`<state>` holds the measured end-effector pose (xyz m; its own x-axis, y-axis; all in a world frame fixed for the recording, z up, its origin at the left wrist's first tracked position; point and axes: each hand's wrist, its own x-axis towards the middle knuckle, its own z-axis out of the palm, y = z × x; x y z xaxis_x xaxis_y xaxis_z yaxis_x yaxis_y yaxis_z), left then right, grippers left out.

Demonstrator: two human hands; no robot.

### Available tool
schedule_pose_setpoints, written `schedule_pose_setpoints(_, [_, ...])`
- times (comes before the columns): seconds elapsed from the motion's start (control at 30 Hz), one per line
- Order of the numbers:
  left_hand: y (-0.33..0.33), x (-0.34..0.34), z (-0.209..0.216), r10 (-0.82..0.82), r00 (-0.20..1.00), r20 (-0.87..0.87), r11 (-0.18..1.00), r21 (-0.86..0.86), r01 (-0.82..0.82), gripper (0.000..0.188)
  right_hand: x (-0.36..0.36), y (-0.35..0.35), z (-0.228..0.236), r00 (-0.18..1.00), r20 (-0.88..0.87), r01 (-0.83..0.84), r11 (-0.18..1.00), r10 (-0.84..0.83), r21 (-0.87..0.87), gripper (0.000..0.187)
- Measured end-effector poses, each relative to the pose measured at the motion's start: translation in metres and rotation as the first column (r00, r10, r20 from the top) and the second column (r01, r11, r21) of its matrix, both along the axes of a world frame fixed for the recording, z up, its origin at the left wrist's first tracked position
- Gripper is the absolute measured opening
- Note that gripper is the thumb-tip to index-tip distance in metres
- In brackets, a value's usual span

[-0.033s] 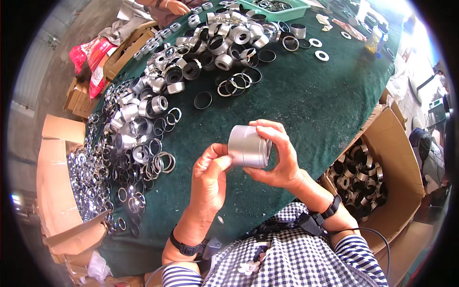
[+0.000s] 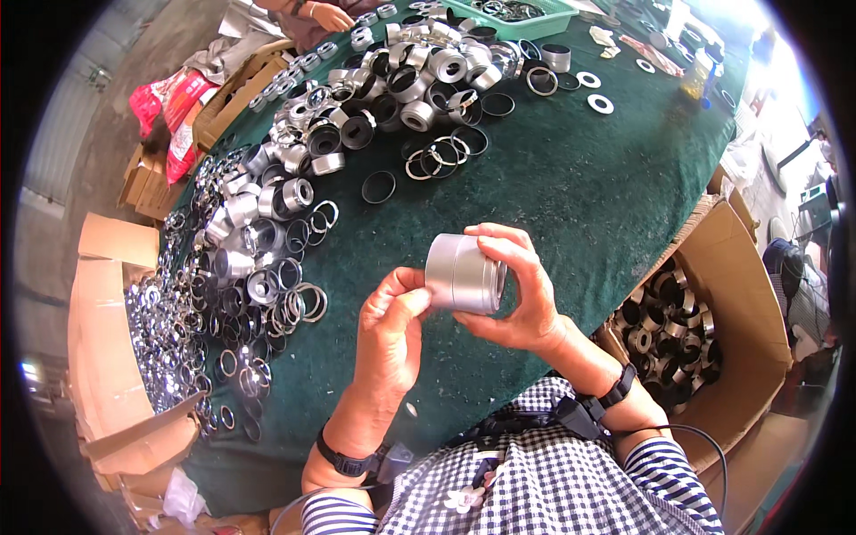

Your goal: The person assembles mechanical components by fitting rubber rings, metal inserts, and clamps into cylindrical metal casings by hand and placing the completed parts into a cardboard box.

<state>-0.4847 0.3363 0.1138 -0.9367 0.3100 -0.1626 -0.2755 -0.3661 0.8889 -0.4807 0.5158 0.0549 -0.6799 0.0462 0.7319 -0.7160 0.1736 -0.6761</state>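
Observation:
A smooth silver metal cylinder (image 2: 456, 272), with a seam round its middle and a stepped rim at its right end, is held above the green-covered table. Wrapped over its right end, the fingers and thumb of my right hand (image 2: 526, 299) grip it from above and below. My left hand (image 2: 392, 325) is closed, with thumb and fingertips pressed against the cylinder's lower left edge. The cylinder's left end face is turned away from view.
Silver and black rings and cylinders (image 2: 419, 116) are heaped across the far and left table (image 2: 571, 187). A cardboard box (image 2: 749, 312) of metal rings stands at my right. White washers (image 2: 600, 104) and a green basket (image 2: 526, 25) lie farther off. Another person's hand (image 2: 330, 15) shows at the top.

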Motion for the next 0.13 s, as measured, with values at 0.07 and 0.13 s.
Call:
schedule_pose_setpoints(0.07, [-0.0006,-0.0006,-0.0014,0.005,0.999,0.038,0.999,0.036,-0.006,0.012,0.0008,0.0007,0.0011,1.0,-0.012,0.006,1.0,-0.006,0.02,0.086])
schedule_pose_setpoints(0.13, [-0.0026,-0.0019,-0.0036,-0.011,0.999,0.052,0.999,0.051,0.009,0.013,0.002,0.0012,0.0028,1.0,-0.006,0.007,0.999,-0.007,0.037,0.086])
